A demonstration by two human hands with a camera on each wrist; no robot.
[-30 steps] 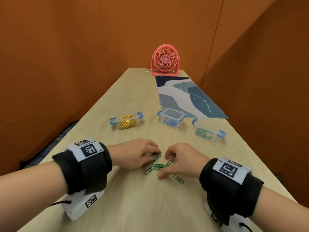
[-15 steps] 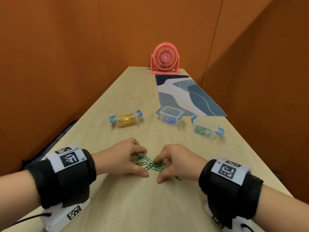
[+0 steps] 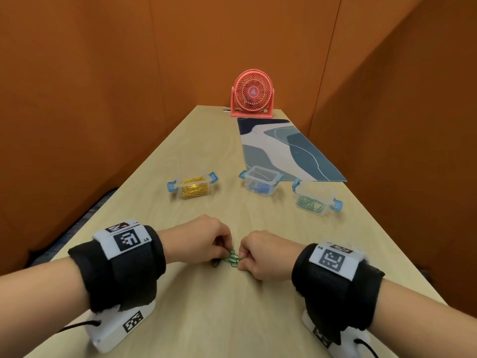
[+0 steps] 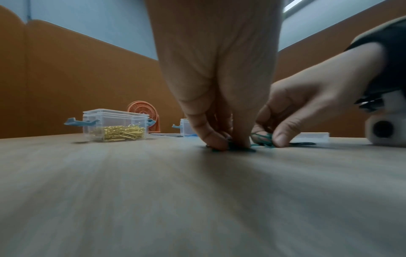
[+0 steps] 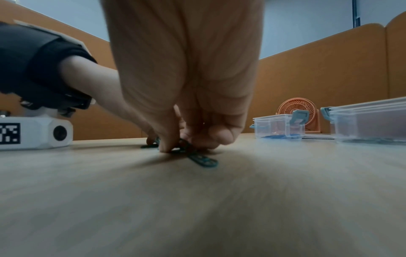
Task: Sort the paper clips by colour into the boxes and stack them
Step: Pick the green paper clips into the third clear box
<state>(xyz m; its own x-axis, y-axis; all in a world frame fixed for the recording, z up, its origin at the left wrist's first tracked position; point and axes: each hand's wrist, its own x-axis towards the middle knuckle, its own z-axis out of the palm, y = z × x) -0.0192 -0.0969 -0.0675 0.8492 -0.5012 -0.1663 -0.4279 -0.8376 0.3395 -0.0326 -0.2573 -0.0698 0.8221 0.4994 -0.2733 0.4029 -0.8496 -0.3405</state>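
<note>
A small heap of green paper clips [image 3: 232, 258] lies on the wooden table between my two hands. My left hand [image 3: 206, 241] has its fingertips curled down on the heap's left side, pinching clips [image 4: 232, 147] against the table. My right hand [image 3: 260, 255] pinches the clips [image 5: 197, 158] from the right with thumb and fingers. Three clear lidless boxes with blue latches stand beyond: one with gold clips [image 3: 192, 188], one with blue clips [image 3: 259, 183], one with green clips [image 3: 313, 201].
A pink desk fan [image 3: 251, 98] stands at the table's far end. A blue patterned mat [image 3: 281, 148] lies behind the blue and green boxes. Orange partition walls close in on the left, right and back. The table edge runs close on both sides.
Both hands have drawn closer together, raking the scattered green clips into one tight heap. The stray clip at the right has been pulled in.
</note>
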